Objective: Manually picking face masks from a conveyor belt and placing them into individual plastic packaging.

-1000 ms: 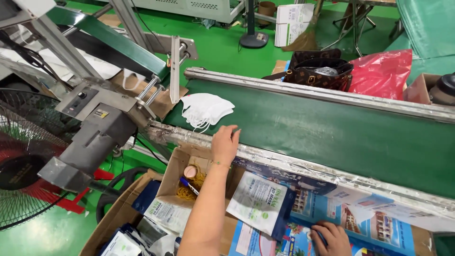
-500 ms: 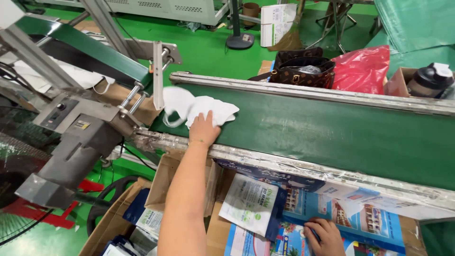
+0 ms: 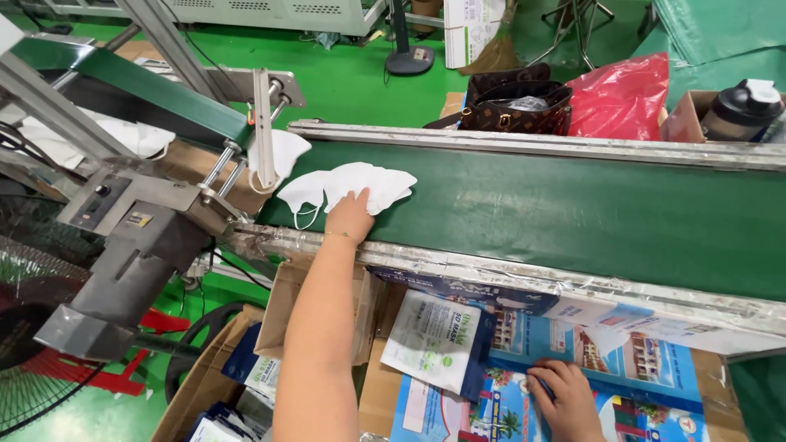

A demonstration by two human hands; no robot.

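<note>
Pressing flat with loose, unclosed fingers, the left hand (image 3: pixel 350 214) is covering the white face masks (image 3: pixel 348 187) lying near the green conveyor belt's (image 3: pixel 573 213) front metal edge (image 3: pixel 491 274), open belt stretching rightward. Below, the right hand (image 3: pixel 569 401) is resting palm-down, gripping nothing, on printed packaging (image 3: pixel 622 368).

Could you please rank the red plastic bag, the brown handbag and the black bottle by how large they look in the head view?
1. red plastic bag
2. brown handbag, slightly smaller
3. black bottle, smallest, though part-hidden in its box
</note>
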